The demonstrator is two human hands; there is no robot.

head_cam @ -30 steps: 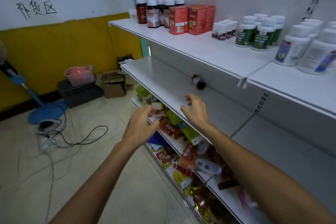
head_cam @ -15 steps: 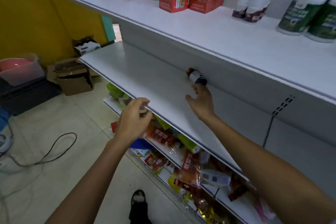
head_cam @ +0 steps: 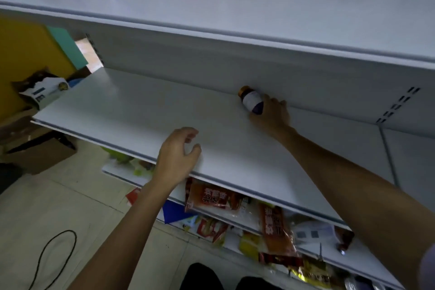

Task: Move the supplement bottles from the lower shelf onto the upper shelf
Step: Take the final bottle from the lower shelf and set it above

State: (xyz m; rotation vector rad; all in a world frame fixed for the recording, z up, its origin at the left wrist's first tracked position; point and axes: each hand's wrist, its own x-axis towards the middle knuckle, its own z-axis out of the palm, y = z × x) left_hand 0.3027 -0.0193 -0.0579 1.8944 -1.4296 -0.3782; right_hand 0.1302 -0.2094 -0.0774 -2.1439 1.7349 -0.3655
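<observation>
Head view: my right hand [head_cam: 270, 114], just short before, now clamps the toppled supplement bottle [head_cam: 251, 101]; left hand [head_cam: 179, 153] slack, empty; lift next.

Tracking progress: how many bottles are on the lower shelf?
1: a bottle on its side at the back of the lower shelf, held by the right hand. The arm may hide others.

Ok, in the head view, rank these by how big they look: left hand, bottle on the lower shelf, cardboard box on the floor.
1-2. cardboard box and left hand: about alike; the hand is nearer the camera, so no ranking.
3. bottle: smallest, farther back and partly hidden in the right hand.
</observation>
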